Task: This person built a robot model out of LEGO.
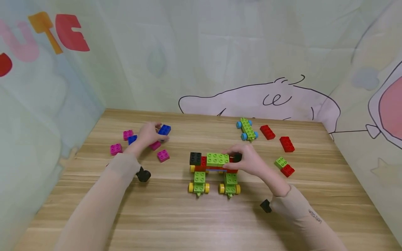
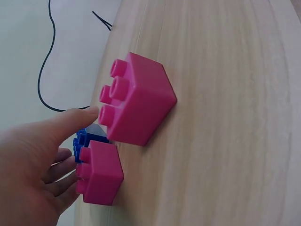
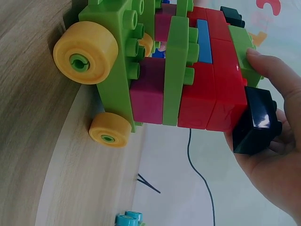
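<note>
My left hand (image 1: 147,135) reaches over the loose bricks at the left. Its thumb and fingers are spread around a blue brick (image 1: 164,129), with a pink brick (image 2: 104,174) just below them. Another pink brick (image 2: 143,101) stands closer to the left wrist camera. My right hand (image 1: 250,160) holds the right end of a brick vehicle (image 1: 201,167) with yellow wheels. The thumb lies on its light green top brick (image 3: 242,49), and the other fingers curve behind the black brick (image 3: 256,120). Red bricks and a blue strip form the vehicle's middle.
A green wheeled base (image 1: 247,129) with blue wheels stands at the back right. Near it lie red bricks (image 1: 287,144) and a green brick (image 1: 281,162) beside a red one. Several pink bricks (image 1: 116,149) and another blue brick (image 1: 132,139) are at the left. Fabric walls border the table (image 1: 201,223).
</note>
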Demonstrator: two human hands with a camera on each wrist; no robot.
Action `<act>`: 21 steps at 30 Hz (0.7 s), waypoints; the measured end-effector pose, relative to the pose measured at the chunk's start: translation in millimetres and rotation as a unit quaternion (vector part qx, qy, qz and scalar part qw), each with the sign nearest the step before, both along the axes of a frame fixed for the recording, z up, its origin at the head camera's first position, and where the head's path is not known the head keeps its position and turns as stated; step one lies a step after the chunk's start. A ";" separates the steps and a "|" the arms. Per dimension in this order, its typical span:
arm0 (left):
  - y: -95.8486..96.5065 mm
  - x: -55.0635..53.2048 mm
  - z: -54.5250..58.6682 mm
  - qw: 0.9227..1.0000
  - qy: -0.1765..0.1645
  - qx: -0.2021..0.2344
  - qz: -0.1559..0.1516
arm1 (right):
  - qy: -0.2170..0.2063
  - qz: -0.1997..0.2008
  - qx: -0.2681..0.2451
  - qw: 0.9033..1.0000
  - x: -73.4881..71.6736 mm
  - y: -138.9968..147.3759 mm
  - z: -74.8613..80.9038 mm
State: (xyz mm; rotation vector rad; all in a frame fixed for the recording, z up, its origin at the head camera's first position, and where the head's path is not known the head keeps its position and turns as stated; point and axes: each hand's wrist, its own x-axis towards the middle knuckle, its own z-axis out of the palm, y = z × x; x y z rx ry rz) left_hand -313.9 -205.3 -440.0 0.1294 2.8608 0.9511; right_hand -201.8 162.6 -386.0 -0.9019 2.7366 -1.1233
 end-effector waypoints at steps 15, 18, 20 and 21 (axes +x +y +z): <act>2.8 0.4 -4.2 1.000 -0.012 -0.018 0.015 | -0.010 -0.003 0.004 1.000 -1.1 0.9 -1.3; 3.5 -0.4 -3.8 1.000 -0.012 -0.018 0.019 | -0.011 -0.004 0.003 1.000 -1.6 1.2 -1.9; 4.2 -0.9 -3.6 1.000 -0.012 -0.015 0.024 | -0.013 -0.004 0.002 1.000 -1.7 1.5 -1.8; 5.0 -1.0 -3.2 0.999 -0.012 -0.013 0.027 | -0.014 -0.005 0.001 1.000 -1.8 1.7 -1.8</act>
